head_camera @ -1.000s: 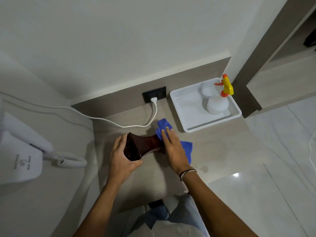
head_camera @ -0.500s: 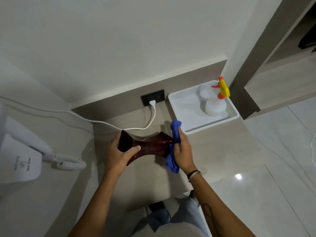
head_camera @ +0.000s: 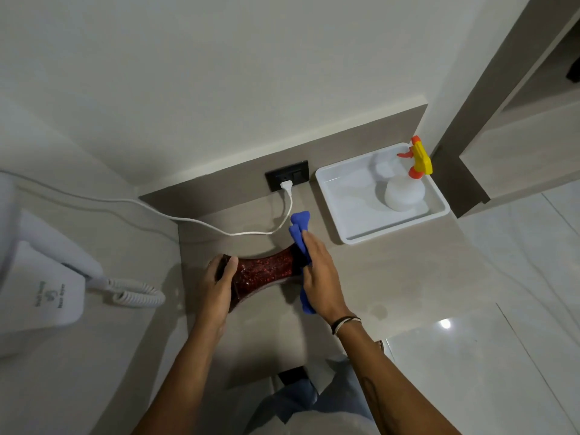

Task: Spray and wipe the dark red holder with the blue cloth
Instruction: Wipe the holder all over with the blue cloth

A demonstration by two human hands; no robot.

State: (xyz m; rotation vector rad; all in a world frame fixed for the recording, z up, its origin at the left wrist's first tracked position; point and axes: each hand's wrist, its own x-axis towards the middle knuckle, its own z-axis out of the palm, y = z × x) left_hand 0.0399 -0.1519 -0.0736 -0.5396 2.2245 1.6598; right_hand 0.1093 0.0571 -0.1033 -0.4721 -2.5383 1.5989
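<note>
wiping step: left hand point(head_camera: 216, 287) grips the dark red holder point(head_camera: 263, 274), right hand point(head_camera: 320, 274) presses the blue cloth point(head_camera: 299, 233) on its right end; next probably the middle.

Both our forearms reach forward, bare | our left hand point(head_camera: 216, 285) is curled tight, thumb on top | our right hand point(head_camera: 320, 277) is flat, fingers together, pressing sideways | band at right wrist.

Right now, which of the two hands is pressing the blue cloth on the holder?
The right hand: it presses the blue cloth against one end of the dark red holder. The left hand only grips the other end.
</note>
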